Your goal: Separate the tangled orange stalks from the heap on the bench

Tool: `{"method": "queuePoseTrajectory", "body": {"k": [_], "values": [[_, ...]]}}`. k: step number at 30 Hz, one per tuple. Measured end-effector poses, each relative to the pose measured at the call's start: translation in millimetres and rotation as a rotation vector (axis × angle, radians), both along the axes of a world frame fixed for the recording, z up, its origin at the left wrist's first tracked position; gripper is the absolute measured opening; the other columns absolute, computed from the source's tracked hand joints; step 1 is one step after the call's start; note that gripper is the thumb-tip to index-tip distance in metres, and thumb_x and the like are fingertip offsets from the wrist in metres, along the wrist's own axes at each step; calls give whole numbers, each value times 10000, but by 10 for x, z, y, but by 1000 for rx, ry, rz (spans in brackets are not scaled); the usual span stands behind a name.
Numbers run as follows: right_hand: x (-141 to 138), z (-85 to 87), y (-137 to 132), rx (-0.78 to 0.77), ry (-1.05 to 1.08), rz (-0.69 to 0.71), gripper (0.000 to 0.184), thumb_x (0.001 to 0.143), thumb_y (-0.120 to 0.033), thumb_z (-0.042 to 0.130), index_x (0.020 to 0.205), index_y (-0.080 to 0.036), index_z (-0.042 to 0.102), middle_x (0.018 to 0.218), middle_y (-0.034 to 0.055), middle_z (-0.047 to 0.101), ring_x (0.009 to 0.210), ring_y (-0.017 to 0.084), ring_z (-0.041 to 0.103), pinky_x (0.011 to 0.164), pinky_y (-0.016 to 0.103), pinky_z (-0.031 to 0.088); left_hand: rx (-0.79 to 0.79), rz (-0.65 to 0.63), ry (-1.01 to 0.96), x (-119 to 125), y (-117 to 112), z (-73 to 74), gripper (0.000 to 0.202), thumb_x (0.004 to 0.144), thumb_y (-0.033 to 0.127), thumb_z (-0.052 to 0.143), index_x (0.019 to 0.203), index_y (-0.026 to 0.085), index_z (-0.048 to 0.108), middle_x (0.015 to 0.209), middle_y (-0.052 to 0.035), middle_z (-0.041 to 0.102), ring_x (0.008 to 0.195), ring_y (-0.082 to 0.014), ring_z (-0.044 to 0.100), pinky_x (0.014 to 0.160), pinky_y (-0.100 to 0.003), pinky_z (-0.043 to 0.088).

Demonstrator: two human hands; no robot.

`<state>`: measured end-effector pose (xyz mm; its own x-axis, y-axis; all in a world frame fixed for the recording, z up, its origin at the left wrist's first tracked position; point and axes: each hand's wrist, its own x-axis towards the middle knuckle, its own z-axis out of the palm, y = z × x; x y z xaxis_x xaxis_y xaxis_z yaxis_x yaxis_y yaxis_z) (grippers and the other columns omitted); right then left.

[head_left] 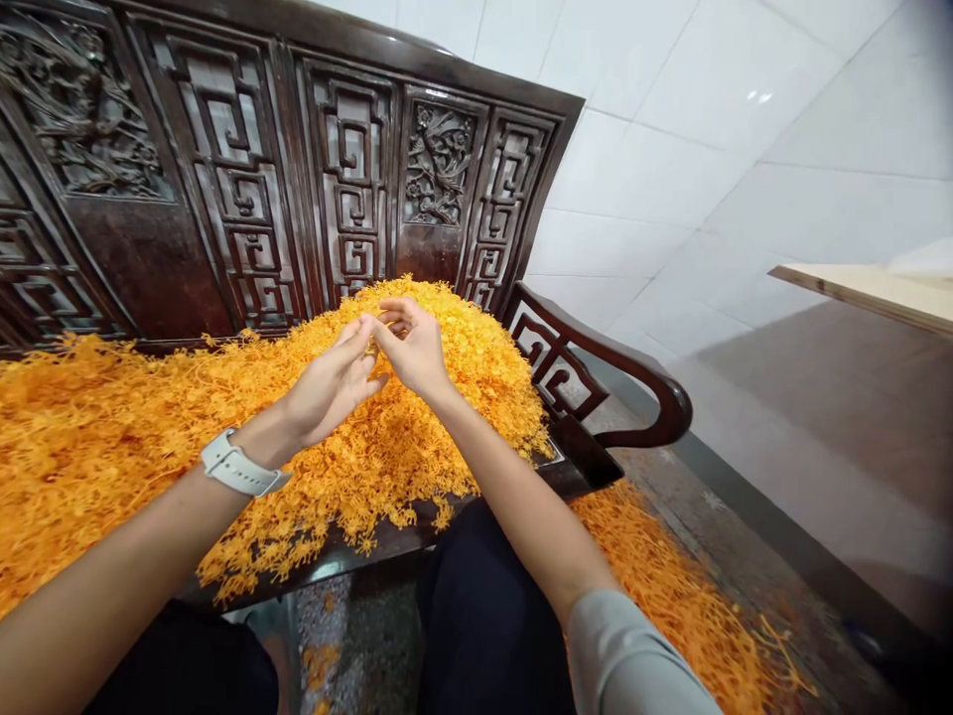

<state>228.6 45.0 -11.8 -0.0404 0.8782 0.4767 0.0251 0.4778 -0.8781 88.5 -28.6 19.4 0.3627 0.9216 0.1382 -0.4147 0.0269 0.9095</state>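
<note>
Orange pieces (186, 427) cover the bench (640, 382) seat to its right edge. Left hand (332, 385) and right hand (415, 350) meet above them, fingertips apparently pinching one piece to separate it; next needs a steady opposing pull.

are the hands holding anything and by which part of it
Cannot tell: the left hand and right hand meet at the fingertips above the orange pile, perhaps pinching one small piece, but it is too small to see.

Two hands, left hand (332, 382) and right hand (413, 348); one white watch (238, 467); one carved wooden bench (223, 179), one armrest (611, 367) showing; two orange heaps, bench heap (111, 427) and floor heap (670, 586), shreds beyond counting; one pale tabletop (871, 288) over there
</note>
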Motion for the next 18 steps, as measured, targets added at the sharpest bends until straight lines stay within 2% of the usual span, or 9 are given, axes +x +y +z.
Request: {"method": "queuePoseTrajectory", "body": {"k": [3, 5, 7, 9, 12, 15, 18], "values": [[11, 11, -38, 3, -108, 66, 587, 837, -740, 764, 1153, -252, 687, 1156, 89, 732, 996, 220, 664, 888, 412, 566, -27, -57, -12, -22, 3, 34, 496, 1003, 667, 602, 1292, 274, 689, 1355, -138, 690, 1331, -331, 619, 995, -438, 607], [11, 21, -62, 50, -174, 74, 621, 822, -735, 791, 1206, -256, 691, 1265, 107, 701, 1130, 246, 651, 987, 440, 553, -67, -89, -27, -50, 10, 57, 607, 973, 764, 560, 1284, 259, 687, 1249, -151, 718, 1227, -348, 665, 944, -462, 617], [2, 16, -70, 111, -196, 38, 615, 815, -712, 817, 1210, -256, 695, 1269, 107, 679, 1121, 243, 646, 1004, 448, 550, -93, -120, -44, -76, 19, 66, 667, 958, 806, 528, 1285, 245, 684, 1210, -163, 725, 1169, -352, 686, 906, -464, 620], [-2, -4, -53, 175, -157, -5, 481, 889, -661, 769, 1134, -252, 710, 1209, 88, 686, 1055, 220, 652, 982, 433, 552, -104, -132, -46, -96, 33, 57, 675, 959, 805, 522, 1285, 236, 683, 1221, -174, 725, 1153, -348, 695, 872, -440, 622], [23, -37, 11, 209, -69, 8, 343, 989, -591, 656, 996, -249, 685, 1064, 50, 715, 962, 193, 665, 932, 408, 554, -104, -50, -32, -126, 82, 4, 577, 982, 733, 571, 1245, 232, 686, 1246, -164, 730, 1111, -307, 712, 854, -393, 622], [70, -38, 65, 132, 23, 75, 383, 947, -631, 677, 943, -252, 629, 905, 26, 688, 832, 181, 640, 787, 374, 551, -113, 104, -38, -171, 165, -83, 372, 1021, 569, 643, 1180, 235, 676, 1238, -124, 740, 1037, -239, 733, 890, -372, 623], [102, -6, 59, 57, 114, 176, 444, 889, -673, 726, 936, -257, 579, 912, 29, 672, 791, 169, 615, 733, 360, 541, -155, 263, -14, -214, 241, -173, 254, 1017, 453, 689, 1049, 201, 678, 1055, -95, 749, 861, -178, 724, 815, -317, 621]]}}
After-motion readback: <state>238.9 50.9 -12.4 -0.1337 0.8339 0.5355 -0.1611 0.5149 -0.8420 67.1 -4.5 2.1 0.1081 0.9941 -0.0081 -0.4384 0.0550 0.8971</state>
